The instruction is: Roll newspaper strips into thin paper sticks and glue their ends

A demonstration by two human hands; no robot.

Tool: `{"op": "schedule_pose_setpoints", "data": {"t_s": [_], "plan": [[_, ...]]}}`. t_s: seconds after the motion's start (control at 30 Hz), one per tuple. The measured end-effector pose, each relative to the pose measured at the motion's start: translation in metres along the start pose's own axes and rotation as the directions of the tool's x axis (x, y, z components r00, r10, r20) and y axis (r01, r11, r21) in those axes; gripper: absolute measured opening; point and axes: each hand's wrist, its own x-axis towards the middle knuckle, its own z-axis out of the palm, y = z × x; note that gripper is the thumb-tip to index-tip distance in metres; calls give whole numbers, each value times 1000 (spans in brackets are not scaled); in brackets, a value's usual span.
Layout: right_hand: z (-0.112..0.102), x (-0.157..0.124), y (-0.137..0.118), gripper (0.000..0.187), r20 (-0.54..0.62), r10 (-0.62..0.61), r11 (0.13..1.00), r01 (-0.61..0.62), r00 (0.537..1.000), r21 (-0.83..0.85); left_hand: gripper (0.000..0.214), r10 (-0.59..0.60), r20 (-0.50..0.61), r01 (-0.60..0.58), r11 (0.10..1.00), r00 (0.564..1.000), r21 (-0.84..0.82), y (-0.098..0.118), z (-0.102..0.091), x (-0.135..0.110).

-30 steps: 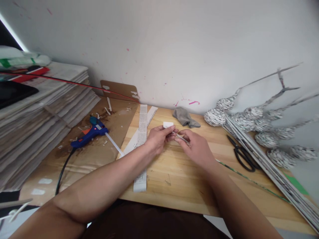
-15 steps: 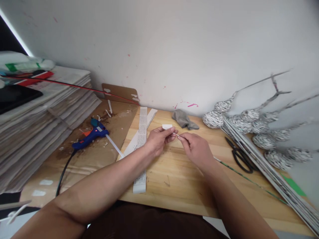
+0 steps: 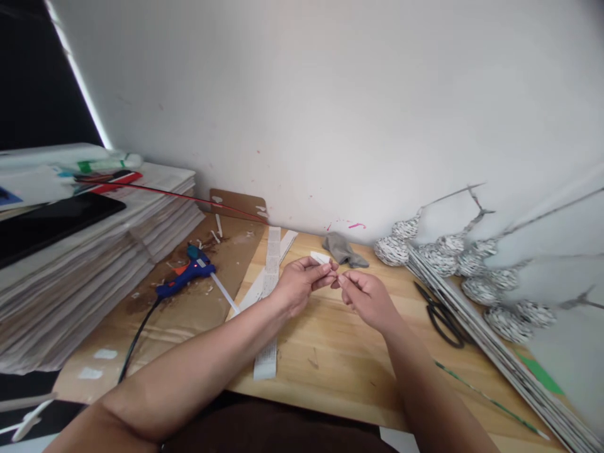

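Note:
My left hand (image 3: 302,284) is closed on a small strip of white paper (image 3: 320,257), whose flat end sticks up behind the thumb. Close by on its right, my right hand (image 3: 369,299) pinches the thin, twisted-looking end of that strip between thumb and fingertips. The fingertips of both hands nearly meet, and they hide most of the held piece. Beneath and left of my left hand, printed paper strips (image 3: 272,255) lie crossed on the wooden table (image 3: 325,358).
A blue glue gun (image 3: 186,277) lies on cardboard at left, beside a tall paper stack (image 3: 160,220). At right are black scissors (image 3: 441,321), a bundle of paper sticks (image 3: 486,333), a green stick (image 3: 491,399) and woven gourd shapes (image 3: 392,251). A grey cloth (image 3: 343,250) lies behind my hands.
The view has tilted up and shifted slightly left. My right hand has drawn nearer to my left, and its fingers have changed position on the paper's thin end. Both hands still hold the strip.

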Motion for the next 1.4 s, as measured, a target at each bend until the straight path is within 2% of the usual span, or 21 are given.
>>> {"op": "schedule_pose_setpoints", "data": {"t_s": [0.13, 0.33, 0.47, 0.57, 0.7, 0.8, 0.87, 0.9, 0.97, 1.1, 1.23, 1.4], "plan": [[8, -4, -15, 36, 135, 31, 989, -50, 990, 141, 17, 4, -36, -3, 1000, 999, 31, 13, -6, -21], [40, -16, -44, 39, 330, 38, 984, -93, 943, 154, 23, 60, -150, -47, 995, 987, 86, 30, -32, -66], [62, -19, -53, 45, 480, 53, 978, -142, 876, 151, 24, 70, -268, -64, 997, 961, 31, 45, -59, -102], [79, -11, -57, 52, 576, 78, 962, -213, 814, 171, 22, 117, -344, -143, 988, 932, -52, 55, -83, -133], [124, 10, -73, 41, 652, 88, 905, -334, 753, 263, 18, 133, -440, -213, 967, 888, -138, 59, -106, -172], [175, 33, -95, 29, 701, 130, 845, -448, 701, 292, 13, 162, -481, -259, 956, 862, -141, 63, -114, -191], [208, 53, -111, 27, 717, 225, 819, -526, 660, 228, 11, 209, -496, -299, 948, 843, -110, 67, -117, -200], [223, 63, -118, 31, 684, 308, 816, -553, 662, 168, 10, 228, -503, -314, 945, 834, -93, 70, -119, -204], [247, 82, -130, 41, 653, 365, 815, -567, 664, 121, 9, 248, -517, -327, 943, 819, -67, 74, -123, -209], [274, 104, -139, 48, 572, 444, 810, -583, 689, 73, 7, 230, -541, -313, 947, 809, -65, 77, -135, -216], [284, 104, -137, 38, 475, 481, 799, -592, 737, 109, 7, 215, -545, -305, 949, 811, -79, 74, -144, -219], [278, 93, -139, 25, 441, 444, 765, -586, 780, 265, 6, 212, -530, -303, 949, 821, -89, 76, -147, -222]]}}
